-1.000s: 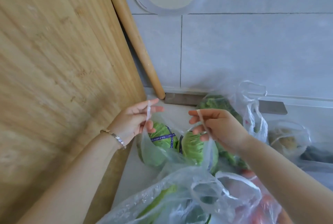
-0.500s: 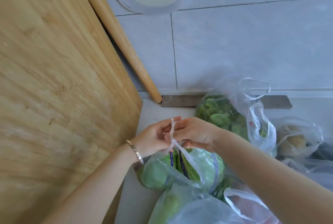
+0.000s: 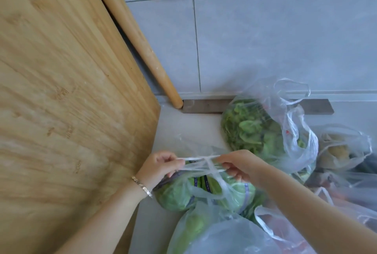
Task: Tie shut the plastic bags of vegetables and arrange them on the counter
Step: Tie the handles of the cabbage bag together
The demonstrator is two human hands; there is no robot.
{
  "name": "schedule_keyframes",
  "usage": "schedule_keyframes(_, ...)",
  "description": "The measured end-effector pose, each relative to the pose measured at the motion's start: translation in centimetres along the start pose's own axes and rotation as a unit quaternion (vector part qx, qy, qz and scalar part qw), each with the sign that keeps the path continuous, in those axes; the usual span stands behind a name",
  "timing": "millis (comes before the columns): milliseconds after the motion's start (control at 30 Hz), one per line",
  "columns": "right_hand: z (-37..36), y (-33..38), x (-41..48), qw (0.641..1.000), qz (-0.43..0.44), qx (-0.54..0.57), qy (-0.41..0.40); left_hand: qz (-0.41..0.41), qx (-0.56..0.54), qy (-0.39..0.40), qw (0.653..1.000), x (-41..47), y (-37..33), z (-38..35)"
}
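A clear plastic bag of two green cabbages (image 3: 177,194) lies on the pale counter (image 3: 193,129) just below my hands. My left hand (image 3: 161,165) pinches one handle of this bag and my right hand (image 3: 242,166) pinches the other. The two handles (image 3: 206,162) are crossed into a half-formed knot and stretched taut between my hands. Behind my right hand stands a bag of leafy greens (image 3: 263,133) with loose, untied handles.
A large bamboo board (image 3: 67,94) leans at the left, a wooden rolling pin (image 3: 134,35) behind it against the grey tiled wall. More bags crowd the right and bottom: potatoes (image 3: 338,149), a green vegetable (image 3: 195,227), something red (image 3: 285,233).
A second ago my hands held the handles apart and raised. They then came together and crossed the handles, and now pull them sideways, tightening the knot above the cabbages.
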State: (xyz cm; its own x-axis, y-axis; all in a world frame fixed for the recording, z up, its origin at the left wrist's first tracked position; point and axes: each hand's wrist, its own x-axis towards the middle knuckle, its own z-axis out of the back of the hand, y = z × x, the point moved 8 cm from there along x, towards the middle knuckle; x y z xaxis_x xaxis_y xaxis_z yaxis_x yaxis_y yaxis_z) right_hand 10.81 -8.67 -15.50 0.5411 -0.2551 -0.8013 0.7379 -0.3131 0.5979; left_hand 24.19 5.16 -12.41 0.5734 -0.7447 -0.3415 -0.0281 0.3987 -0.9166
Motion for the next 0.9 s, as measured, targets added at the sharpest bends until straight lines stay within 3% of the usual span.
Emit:
schedule_keyframes(100,0.1,-2.1,0.9,0.994,-0.036,0.107,-0.006,0.059,-0.236,-0.045,0.969,-0.6,2.1,0.0)
schedule_keyframes(167,0.2,-1.7,1.1,0.992,-0.019,0.122,-0.040,0.095,-0.293,-0.006,0.951,-0.8,1.4,-2.0)
schedule_keyframes(200,0.1,-1.2,1.1,0.990,-0.004,0.132,-0.051,0.107,-0.220,0.025,0.969,-0.9,0.6,-2.9)
schedule_keyframes(267,-0.2,-0.1,1.3,0.986,0.026,0.159,-0.041,0.099,0.033,0.078,0.991,-0.7,-0.9,-3.8)
schedule_keyframes(333,-0.7,1.3,1.3,0.987,0.057,0.152,-0.006,0.043,0.236,0.074,0.968,-0.4,-2.2,-3.7)
schedule_keyframes(500,-1.5,4.3,1.2,0.991,0.082,-0.082,0.065,-0.039,0.364,0.037,0.930,-0.4,-3.0,-3.8)
schedule_keyframes(633,-1.2,6.2,3.3,0.948,0.137,-0.285,-0.021,-0.135,0.459,0.012,0.878,-1.4,-2.7,-4.4)
schedule_keyframes(700,-2.2,6.6,4.7,0.919,0.172,-0.350,-0.056,-0.207,0.504,0.051,0.837,-2.5,-1.6,-5.7)
schedule_keyframes(800,-3.9,5.3,7.2,0.881,0.183,-0.431,-0.062,-0.248,0.537,0.138,0.794,-3.6,1.3,-6.8)
schedule_keyframes(900,-4.6,4.1,8.8,0.879,0.188,-0.435,-0.051,-0.290,0.550,0.159,0.767,-4.1,2.1,-7.0)
